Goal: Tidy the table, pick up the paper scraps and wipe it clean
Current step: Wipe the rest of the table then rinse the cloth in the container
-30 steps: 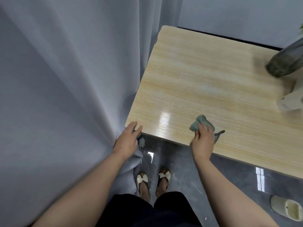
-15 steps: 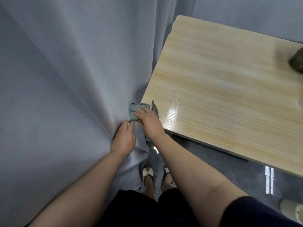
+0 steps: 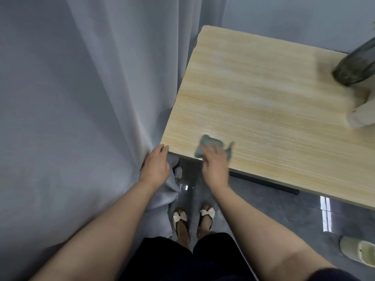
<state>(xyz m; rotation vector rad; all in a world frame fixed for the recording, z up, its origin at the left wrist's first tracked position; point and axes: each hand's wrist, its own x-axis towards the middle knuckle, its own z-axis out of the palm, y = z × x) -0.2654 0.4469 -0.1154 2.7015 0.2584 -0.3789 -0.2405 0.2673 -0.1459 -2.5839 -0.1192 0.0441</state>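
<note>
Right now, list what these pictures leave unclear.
- Right hand and green cloth, head view: motion-blurred, so the grip is unreadable.
- Dark vase and white object: cut by the right edge.
- Left hand fingertips: partly behind the table corner and curtain.
- Small thing on the floor: too small to name.
- Pale slipper: cropped.

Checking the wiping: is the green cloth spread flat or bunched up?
Bunched: the green cloth shows as a thick wad under the right hand at the table edge; blur hides finer folds.

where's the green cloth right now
In the head view, the green cloth lies on the table near its front-left corner, under the right hand's fingers.
</note>
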